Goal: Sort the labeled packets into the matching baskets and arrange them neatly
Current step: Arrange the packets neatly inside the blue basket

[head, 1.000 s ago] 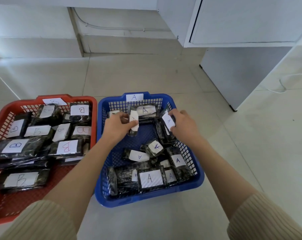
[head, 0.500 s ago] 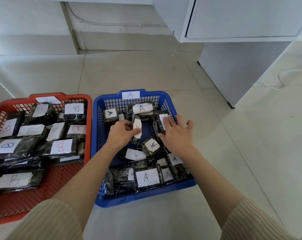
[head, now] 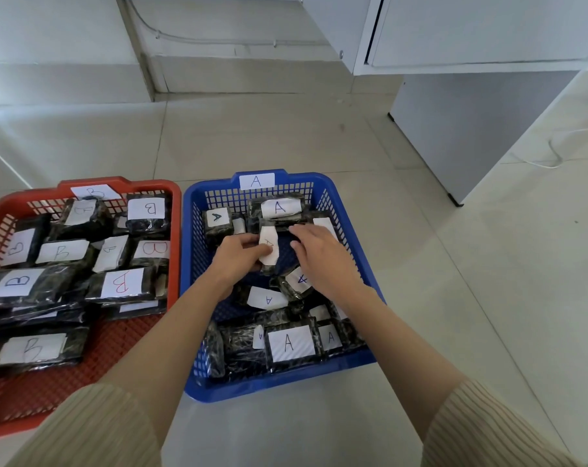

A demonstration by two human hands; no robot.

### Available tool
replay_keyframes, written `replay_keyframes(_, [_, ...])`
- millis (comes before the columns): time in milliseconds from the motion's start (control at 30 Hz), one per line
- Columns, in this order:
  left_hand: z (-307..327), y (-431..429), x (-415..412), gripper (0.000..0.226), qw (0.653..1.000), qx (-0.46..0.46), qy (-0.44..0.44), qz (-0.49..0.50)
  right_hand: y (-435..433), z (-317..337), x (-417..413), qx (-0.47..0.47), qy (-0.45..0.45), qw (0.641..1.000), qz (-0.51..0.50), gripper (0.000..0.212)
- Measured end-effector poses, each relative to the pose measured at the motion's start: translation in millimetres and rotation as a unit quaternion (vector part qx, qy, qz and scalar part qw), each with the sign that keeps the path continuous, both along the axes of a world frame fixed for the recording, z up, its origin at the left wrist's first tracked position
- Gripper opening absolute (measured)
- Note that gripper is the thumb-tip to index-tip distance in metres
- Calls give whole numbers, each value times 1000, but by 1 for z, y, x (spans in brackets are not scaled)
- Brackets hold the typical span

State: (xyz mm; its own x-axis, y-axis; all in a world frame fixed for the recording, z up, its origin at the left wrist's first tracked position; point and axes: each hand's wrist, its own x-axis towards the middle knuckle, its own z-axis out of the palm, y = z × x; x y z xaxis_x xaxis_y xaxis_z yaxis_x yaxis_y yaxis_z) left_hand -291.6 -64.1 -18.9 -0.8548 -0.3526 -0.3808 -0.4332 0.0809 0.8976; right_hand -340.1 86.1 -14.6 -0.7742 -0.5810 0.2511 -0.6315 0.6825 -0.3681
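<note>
A blue basket (head: 360, 237) tagged A holds several dark packets with white A labels. To its left a red basket (head: 174, 237) tagged B holds several packets labelled B. Both my hands are inside the blue basket. My left hand (head: 238, 256) grips an upright A packet (head: 269, 252) in the basket's middle. My right hand (head: 323, 254) hovers just right of that packet with fingers spread and relaxed, above another A packet (head: 297, 281). A large A packet (head: 291, 342) lies at the basket's near edge.
Both baskets stand on a pale tiled floor (head: 454, 298). A white cabinet (head: 471, 129) rises at the back right, with a white cable (head: 555, 156) on the floor beside it. A wall step (head: 252, 72) runs along the back.
My right hand let go of the packet at the basket's right wall and moved left toward the middle. My left hand drew the upright packet nearer. The camera tilted down slightly.
</note>
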Motion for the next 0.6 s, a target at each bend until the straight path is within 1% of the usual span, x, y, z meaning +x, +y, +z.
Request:
replay_keyframes(33, [3,0,1,26,1000,26,4,-13,-5,2,0,-41,-112,993,-20,38])
replay_keyframes(67, [6,0,1,24,999,45,7,-29,-9,3,0,-79,-211,973,-44,40])
replay_keyframes(100, [7,-2,2,24,997,57,9,-48,-13,4,-2,-122,-283,949,-67,40])
replay_keyframes(167, [9,-5,5,25,995,62,17,-79,-17,5,-5,-195,-370,904,-92,38])
replay_keyframes(233, [8,-11,8,24,995,42,22,-83,-17,6,-6,-233,-428,868,-96,32])
replay_keyframes(267, [7,-14,10,23,996,14,21,-90,-17,5,-7,-233,-436,864,-99,29])
replay_keyframes(300, [6,-18,12,22,993,-37,14,-113,-17,5,-8,-228,-430,867,-105,25])
replay_keyframes(333, [5,-23,14,24,982,-104,-3,-159,-17,5,-9,-221,-419,874,-113,22])
replay_keyframes(367, [5,-26,16,30,959,-175,-33,-219,-17,5,-11,-215,-409,879,-120,20])
replay_keyframes(433, [3,-28,19,47,891,-292,-101,-333,-17,6,-13,-208,-391,887,-128,19])
replay_keyframes(467, [2,-27,21,54,859,-334,-118,-370,-17,6,-13,-207,-382,891,-131,19])
replay_keyframes(500, [1,-25,21,58,837,-363,-122,-391,-18,6,-13,-209,-375,893,-134,19])
replay_keyframes(533, [0,-23,21,58,824,-384,-117,-399,-18,9,-13,-215,-370,894,-135,20])
replay_keyframes(600, [-1,-20,19,52,811,-406,-109,-407,-19,11,-14,-240,-367,888,-137,20])
